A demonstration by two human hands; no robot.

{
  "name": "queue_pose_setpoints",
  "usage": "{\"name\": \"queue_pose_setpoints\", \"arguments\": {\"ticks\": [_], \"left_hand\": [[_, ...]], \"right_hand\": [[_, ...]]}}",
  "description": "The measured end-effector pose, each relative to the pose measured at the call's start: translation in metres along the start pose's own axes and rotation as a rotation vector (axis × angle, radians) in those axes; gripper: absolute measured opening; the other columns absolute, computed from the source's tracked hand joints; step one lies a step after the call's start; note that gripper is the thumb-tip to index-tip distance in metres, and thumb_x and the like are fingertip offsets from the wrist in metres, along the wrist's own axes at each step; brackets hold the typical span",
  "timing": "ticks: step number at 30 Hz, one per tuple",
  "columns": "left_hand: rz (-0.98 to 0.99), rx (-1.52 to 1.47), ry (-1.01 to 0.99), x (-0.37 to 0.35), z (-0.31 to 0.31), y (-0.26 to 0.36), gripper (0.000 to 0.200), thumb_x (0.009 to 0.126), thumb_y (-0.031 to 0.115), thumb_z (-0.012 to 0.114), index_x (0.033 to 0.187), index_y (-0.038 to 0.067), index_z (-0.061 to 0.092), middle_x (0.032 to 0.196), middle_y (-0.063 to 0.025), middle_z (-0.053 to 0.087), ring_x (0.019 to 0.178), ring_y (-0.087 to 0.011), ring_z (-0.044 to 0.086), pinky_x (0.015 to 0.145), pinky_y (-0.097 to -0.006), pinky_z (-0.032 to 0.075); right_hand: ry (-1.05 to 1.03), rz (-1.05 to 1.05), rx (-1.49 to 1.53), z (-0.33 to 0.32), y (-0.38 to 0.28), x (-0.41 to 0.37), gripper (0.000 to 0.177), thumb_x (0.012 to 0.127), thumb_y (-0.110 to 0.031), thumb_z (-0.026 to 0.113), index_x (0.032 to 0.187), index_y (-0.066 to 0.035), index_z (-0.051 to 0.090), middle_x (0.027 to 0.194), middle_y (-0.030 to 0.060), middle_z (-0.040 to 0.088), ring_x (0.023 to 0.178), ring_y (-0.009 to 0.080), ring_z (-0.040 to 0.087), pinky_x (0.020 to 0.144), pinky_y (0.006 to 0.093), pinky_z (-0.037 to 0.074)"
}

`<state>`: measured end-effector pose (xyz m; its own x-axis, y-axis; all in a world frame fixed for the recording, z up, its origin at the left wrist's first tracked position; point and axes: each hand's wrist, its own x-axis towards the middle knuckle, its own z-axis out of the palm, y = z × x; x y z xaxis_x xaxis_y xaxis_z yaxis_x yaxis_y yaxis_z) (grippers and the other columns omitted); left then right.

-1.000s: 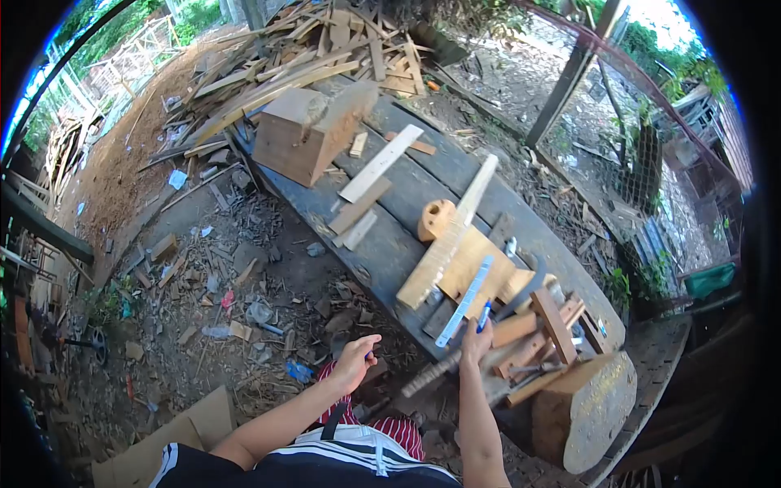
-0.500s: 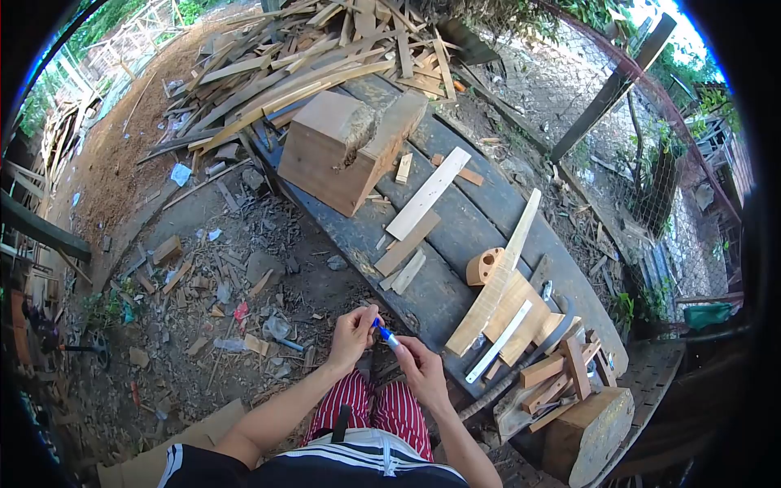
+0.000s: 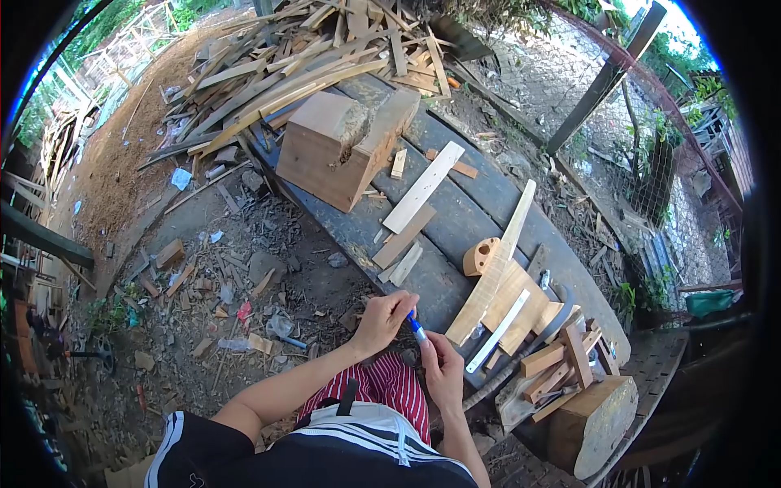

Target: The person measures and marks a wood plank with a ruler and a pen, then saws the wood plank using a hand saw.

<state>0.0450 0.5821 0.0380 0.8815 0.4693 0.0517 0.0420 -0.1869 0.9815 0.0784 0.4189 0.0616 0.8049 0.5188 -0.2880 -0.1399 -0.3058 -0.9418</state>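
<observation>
Over the near edge of the dark workbench [image 3: 342, 232], a blue and silver marker pen [image 3: 418, 329] is between my two hands. My right hand [image 3: 442, 364] grips its silver lower part, thumb along the barrel. With fingers pinched together, my left hand [image 3: 386, 319] is at the blue upper end, where the cap is; whether cap and barrel are joined is too small to tell. To the right of the hands, a white ruler-like strip [image 3: 498, 332] lies beside a long tapered wooden piece [image 3: 493, 285] and a flat board [image 3: 521, 305].
A large notched wood block [image 3: 317, 154] stands at the bench's far end. A drilled wooden piece [image 3: 480, 257], wooden hand tools [image 3: 561, 366] and a thick block [image 3: 590, 427] are to the right. Scrap wood [image 3: 285, 73] is heaped beyond; debris covers the ground at left.
Both hands and the marker pen have shifted right and slightly up, closer to the bench. The view has moved slightly. Things on the bench stay where they were.
</observation>
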Motion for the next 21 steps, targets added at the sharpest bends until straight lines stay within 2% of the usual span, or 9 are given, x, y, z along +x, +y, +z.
{"name": "queue_pose_setpoints", "arguments": {"ticks": [1, 2, 4, 5, 9, 11, 12, 14, 21], "left_hand": [[-0.034, 0.042, -0.045, 0.001, 0.002, 0.005, 0.039, 0.1, 0.03, 0.052, 0.079, -0.003, 0.057, 0.062, -0.0169, 0.052, 0.053, -0.0256, 0.053, 0.054, -0.0357, 0.041], [-0.042, 0.04, -0.049, 0.001, 0.005, 0.006, 0.039, 0.1, 0.03, 0.052, 0.079, -0.003, 0.057, 0.062, -0.0169, 0.052, 0.053, -0.0256, 0.053, 0.054, -0.0357, 0.041], [0.093, 0.066, -0.085, 0.003, 0.014, 0.008, 0.039, 0.101, 0.03, 0.051, 0.08, -0.002, 0.059, 0.062, -0.0127, 0.053, 0.053, -0.0199, 0.053, 0.053, -0.0332, 0.041], [0.141, 0.11, -0.105, 0.003, 0.018, 0.011, 0.037, 0.101, 0.028, 0.05, 0.079, -0.001, 0.057, 0.063, -0.0151, 0.055, 0.055, -0.029, 0.056, 0.054, -0.0351, 0.042], [0.231, 0.189, -0.094, 0.006, 0.026, 0.018, 0.037, 0.101, 0.026, 0.049, 0.075, 0.0, 0.054, 0.061, -0.0159, 0.052, 0.056, -0.0358, 0.055, 0.051, -0.0377, 0.042], [0.26, 0.201, -0.145, 0.008, 0.028, 0.019, 0.037, 0.101, 0.026, 0.049, 0.074, 0.001, 0.054, 0.061, -0.0164, 0.052, 0.056, -0.0365, 0.056, 0.05, -0.0385, 0.042], [0.278, 0.222, -0.187, 0.008, 0.029, 0.02, 0.038, 0.101, 0.026, 0.049, 0.074, 0.001, 0.055, 0.06, -0.017, 0.052, 0.056, -0.0372, 0.056, 0.049, -0.0393, 0.041], [0.316, 0.247, -0.178, 0.007, 0.034, 0.023, 0.037, 0.1, 0.026, 0.049, 0.074, 0.001, 0.057, 0.06, -0.0189, 0.053, 0.057, -0.0378, 0.058, 0.049, -0.041, 0.042], [0.283, 0.246, -0.255, -0.004, 0.04, 0.029, 0.036, 0.101, 0.023, 0.047, 0.078, -0.002, 0.06, 0.061, -0.0176, 0.058, 0.057, -0.0364, 0.062, 0.05, -0.0399, 0.045]], "right_hand": [[0.019, -0.059, -0.084, -0.004, -0.006, -0.003, 0.024, 0.097, -0.017, 0.058, 0.11, 0.001, 0.066, 0.07, 0.0006, 0.058, 0.064, 0.0053, 0.05, 0.058, 0.0236, 0.041], [0.039, -0.112, -0.167, -0.009, -0.013, -0.008, 0.023, 0.096, -0.016, 0.058, 0.11, 0.001, 0.066, 0.069, 0.0015, 0.058, 0.062, 0.0057, 0.05, 0.058, 0.0238, 0.042], [0.027, -0.035, -0.161, -0.018, -0.022, -0.012, 0.026, 0.097, -0.019, 0.058, 0.112, 0.002, 0.064, 0.076, -0.0003, 0.059, 0.067, 0.0072, 0.05, 0.06, 0.023, 0.041], [0.027, -0.025, -0.146, -0.021, -0.023, -0.013, 0.026, 0.097, -0.019, 0.058, 0.112, 0.002, 0.064, 0.076, -0.0002, 0.06, 0.068, 0.0079, 0.051, 0.061, 0.0236, 0.042], [0.069, -0.208, -0.276, -0.03, -0.029, -0.015, 0.024, 0.092, -0.015, 0.063, 0.11, 0.001, 0.065, 0.075, 0.0072, 0.065, 0.065, 0.013, 0.057, 0.062, 0.0274, 0.046], [0.101, -0.336, -0.407, -0.032, -0.034, -0.018, 0.025, 0.087, -0.011, 0.067, 0.108, 0.001, 0.065, 0.076, 0.0167, 0.066, 0.062, 0.0222, 0.064, 0.06, 0.0316, 0.049], [0.111, -0.336, -0.409, -0.034, -0.033, -0.019, 0.025, 0.087, -0.011, 0.067, 0.108, 0.001, 0.065, 0.076, 0.0167, 0.066, 0.062, 0.0222, 0.064, 0.06, 0.0316, 0.049], [0.117, -0.314, -0.424, -0.037, -0.031, -0.024, 0.024, 0.087, -0.01, 0.067, 0.108, 0.001, 0.065, 0.084, 0.0171, 0.068, 0.071, 0.0294, 0.068, 0.063, 0.0353, 0.051], [0.178, -0.367, -0.49, -0.036, -0.032, -0.042, 0.024, 0.086, -0.007, 0.067, 0.108, 0.001, 0.066, 0.086, 0.0184, 0.069, 0.069, 0.028, 0.069, 0.061, 0.0341, 0.052]]}}
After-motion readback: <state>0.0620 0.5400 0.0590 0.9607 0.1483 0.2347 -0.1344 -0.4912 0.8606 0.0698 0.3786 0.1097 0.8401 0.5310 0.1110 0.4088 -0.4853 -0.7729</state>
